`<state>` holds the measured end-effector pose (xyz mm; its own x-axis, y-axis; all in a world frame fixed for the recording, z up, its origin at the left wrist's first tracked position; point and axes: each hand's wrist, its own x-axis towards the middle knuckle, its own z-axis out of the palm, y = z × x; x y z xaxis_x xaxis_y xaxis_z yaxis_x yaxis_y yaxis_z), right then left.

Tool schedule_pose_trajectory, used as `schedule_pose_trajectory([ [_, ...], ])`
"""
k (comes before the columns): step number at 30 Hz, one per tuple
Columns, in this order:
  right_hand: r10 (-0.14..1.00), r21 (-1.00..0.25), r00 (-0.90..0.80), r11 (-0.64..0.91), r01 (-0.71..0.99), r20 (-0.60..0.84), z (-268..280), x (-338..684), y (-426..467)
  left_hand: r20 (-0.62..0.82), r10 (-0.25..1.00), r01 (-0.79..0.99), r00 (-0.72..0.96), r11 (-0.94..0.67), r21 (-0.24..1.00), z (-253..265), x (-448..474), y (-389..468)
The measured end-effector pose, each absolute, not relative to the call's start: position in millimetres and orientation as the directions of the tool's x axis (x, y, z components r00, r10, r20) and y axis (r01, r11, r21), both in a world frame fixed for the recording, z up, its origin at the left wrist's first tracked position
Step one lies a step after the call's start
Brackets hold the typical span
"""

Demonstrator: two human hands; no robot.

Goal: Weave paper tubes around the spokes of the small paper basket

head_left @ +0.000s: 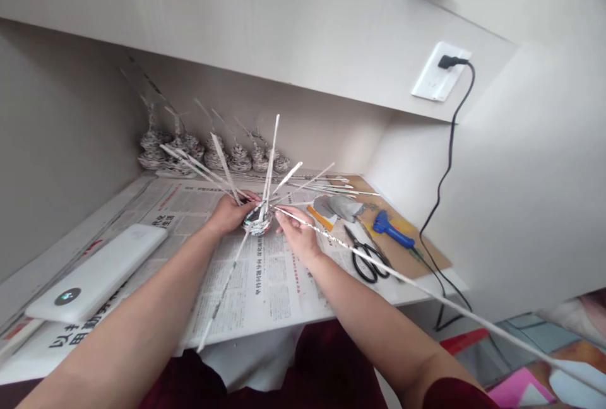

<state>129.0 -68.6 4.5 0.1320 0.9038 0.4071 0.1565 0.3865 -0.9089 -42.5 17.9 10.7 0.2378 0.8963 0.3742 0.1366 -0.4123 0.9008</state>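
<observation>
A small round basket (258,226) woven from rolled newspaper sits between my hands above the newspaper-covered table. Several paper rods stick up and outward from it, like spokes. My left hand (231,212) is closed on the basket's left side, its fingertips partly hidden behind the rim. On the right, my right hand (298,232) pinches a long paper rod (379,264) close to the basket. That rod runs from the rim down past my right forearm to the lower right corner. Another rod (227,286) slants from the basket toward the table's front edge.
Gourd-shaped woven pieces (215,153) line the back wall. Black-handled scissors (367,260), a blue glue gun (392,230) and grey scraps (338,207) lie to the right. A white box-like device (99,273) rests at left. A black cord (440,188) hangs from the wall socket (438,74).
</observation>
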Motion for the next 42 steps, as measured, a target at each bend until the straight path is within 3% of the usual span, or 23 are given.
schedule_pose_trajectory([
  [12,0.950,-0.957,0.129,0.275,0.094,0.285,-9,129,-62,0.353,0.923,0.250,0.154,-0.382,0.890,12,-40,15],
  [27,0.934,-0.917,0.042,0.339,0.211,0.355,-10,130,-65,0.312,0.939,0.237,0.148,-0.340,0.910,10,-34,12],
  [32,0.914,-0.879,0.041,0.374,0.296,0.403,-11,131,-64,0.273,0.942,0.203,0.194,-0.311,0.929,9,-35,13],
  [37,0.912,-0.887,0.065,0.376,0.269,0.406,-21,133,-58,0.203,0.942,0.204,0.268,-0.261,0.944,13,-37,10],
  [42,0.925,-0.913,0.103,0.336,0.230,0.366,-20,135,-56,0.118,0.894,0.074,0.433,-0.166,0.983,22,-41,4],
])
